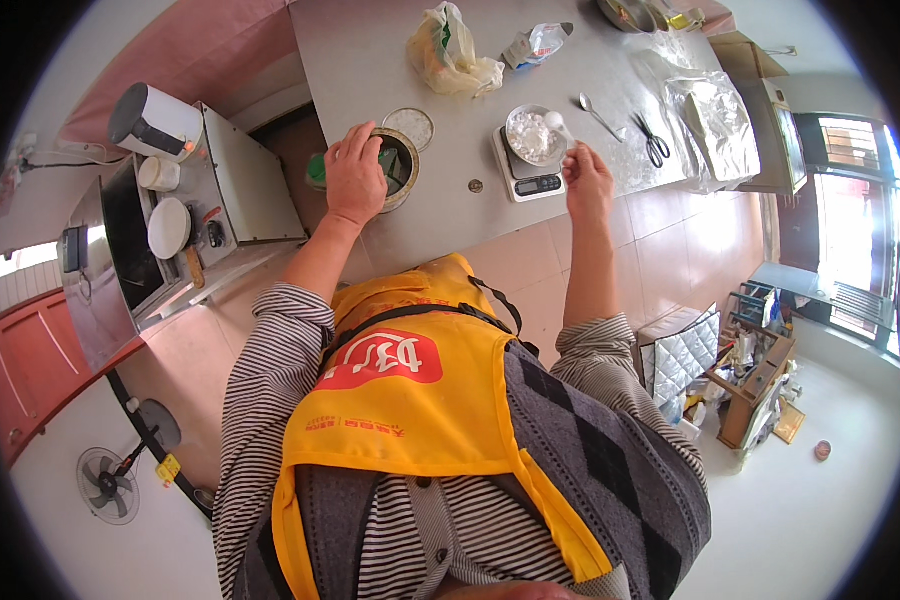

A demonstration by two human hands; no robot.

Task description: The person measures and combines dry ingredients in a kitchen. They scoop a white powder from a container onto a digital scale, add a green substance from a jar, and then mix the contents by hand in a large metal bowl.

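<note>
My right hand [588, 180] grips the handle of a white plastic spoon [556, 121]. The spoon's head is over the right side of a round bowl [511, 136] of white powder [534, 137]. Beneath the bowl is a white digital kitchen scale [536, 187], its small display facing me. My left hand [356, 178] lies over the left side of a round, dark-inside canister [412, 176] near the table's left edge. Its palm faces down, and whether its fingers hold anything is hidden. A green object [316, 171] shows partly beside that hand. Behind the canister lies a round lid [409, 127].
On the grey table [450, 142] are a knotted plastic bag [454, 56], an opened packet [538, 45], a metal spoon [601, 118], black-handled scissors [653, 142] and clear plastic sheeting [709, 124]. A small round disc [475, 185] lies left of the scale. A cabinet [251, 176] adjoins on the left.
</note>
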